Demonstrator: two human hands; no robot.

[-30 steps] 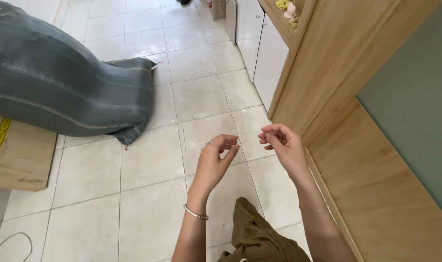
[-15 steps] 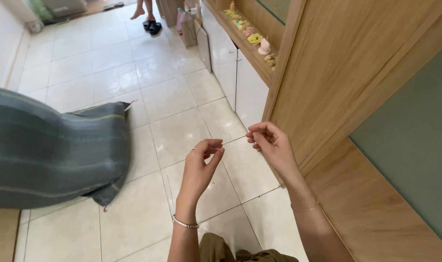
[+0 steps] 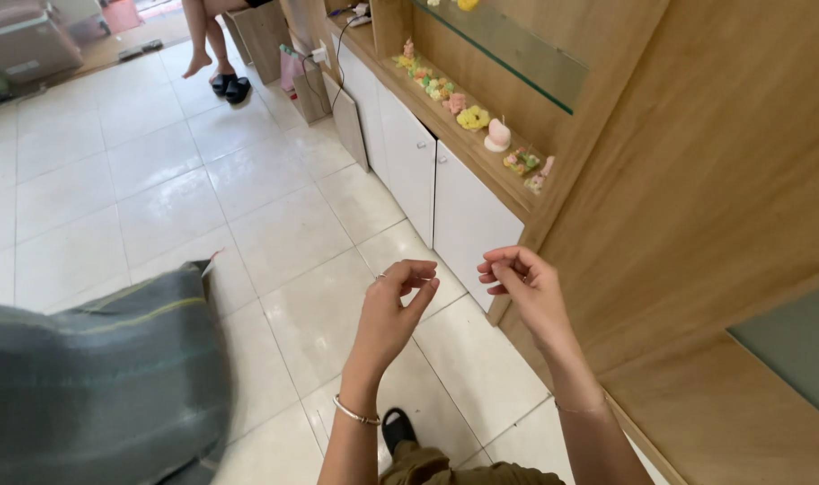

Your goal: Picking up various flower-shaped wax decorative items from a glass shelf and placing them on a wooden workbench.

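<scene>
Head view, looking down over a tiled floor (image 3: 158, 180). Both hands raised at lower centre of frame, palms roughly facing each other, close but apart.

Left hand (image 3: 396, 310): lower centre, fingers curled together, thumb meeting fingertip in a pinch; a thin ring shows on one finger. Whether anything is clamped in the pinch cannot be told; if so, it is too fine to see. Silver bangle (image 3: 355, 414) on the wrist, below the hand.

Right hand (image 3: 526, 287): just right of the left hand, fingers bent inward w/ tips drawn together near the thumb, likewise a pinch; contents not discernible. Thin bracelet (image 3: 582, 409) at the wrist.

Surroundings: wooden panel wall (image 3: 697, 180) fills the right side of frame. White cabinet doors (image 3: 436, 180) run from centre toward upper centre, topped by a wooden shelf (image 3: 454, 135) carrying small coloured flower-shaped figures and candles (image 3: 481, 121); glass shelf (image 3: 508, 45) above, upper centre. Grey striped sack (image 3: 95, 377) at lower left, resting on floor. Olive-clad leg (image 3: 445, 467) and dark sandal (image 3: 398, 427) at bottom centre, below the hands. Upper left-centre: another person's bare legs (image 3: 203, 36) beside a pair of black slippers (image 3: 230, 87), well apart from the hands. Cardboard box (image 3: 27, 40) at far upper left.
</scene>
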